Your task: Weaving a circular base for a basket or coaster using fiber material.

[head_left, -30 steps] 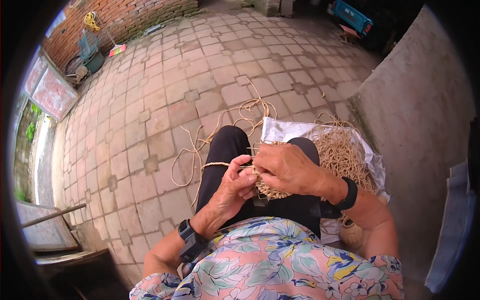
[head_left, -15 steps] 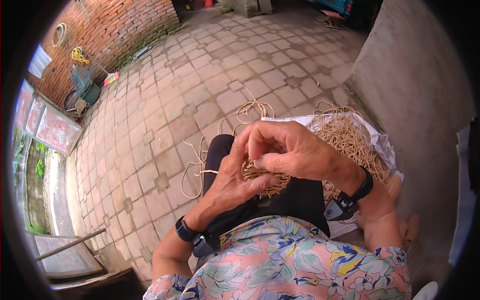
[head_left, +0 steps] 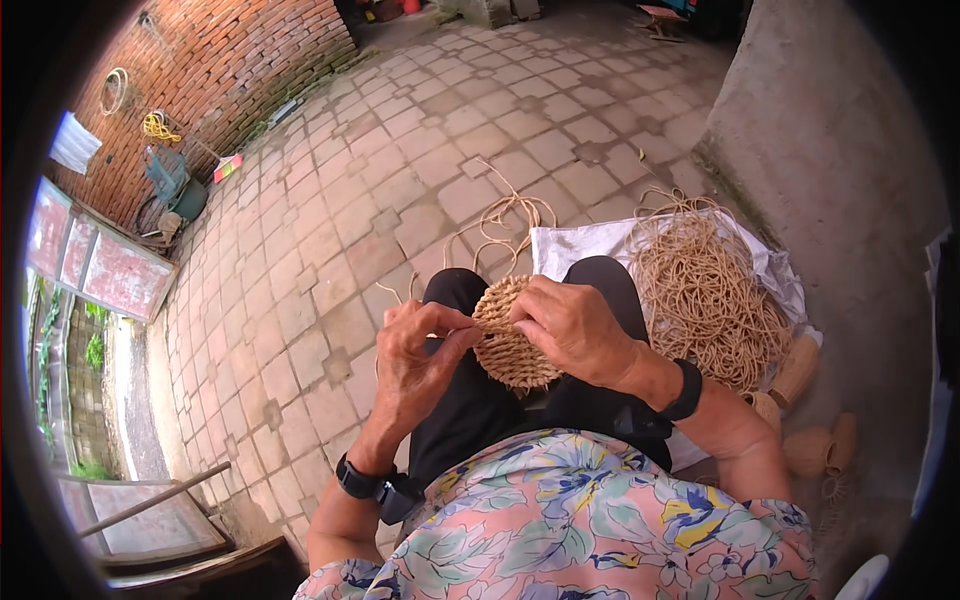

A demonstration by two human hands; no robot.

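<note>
A rounded woven straw piece [head_left: 518, 360] with ridged rows rests over my lap, between my knees. My left hand [head_left: 425, 345] pinches at its left edge, thumb and forefinger together. My right hand [head_left: 580, 330] lies over its upper right side, fingers bent and pressed onto the weave; their tips are partly hidden. Loose straw cord [head_left: 515, 212] loops on the paving beyond my knees, and thin ends show just past my left hand. Whether a strand runs between my fingertips is too small to tell.
To the right, a heap of straw cord [head_left: 705, 290] lies on a white sheet [head_left: 580, 245]. Several woven straw items [head_left: 797, 372] sit beside it, near a grey wall [head_left: 830, 150]. Paving tiles [head_left: 300, 270] stretch ahead to a brick wall [head_left: 240, 70]. Red-and-white panels [head_left: 95, 250] stand at left.
My hands, which were close together over the woven piece and covering much of it, have moved apart to either side. More of the weave shows now, and my right hand is lower.
</note>
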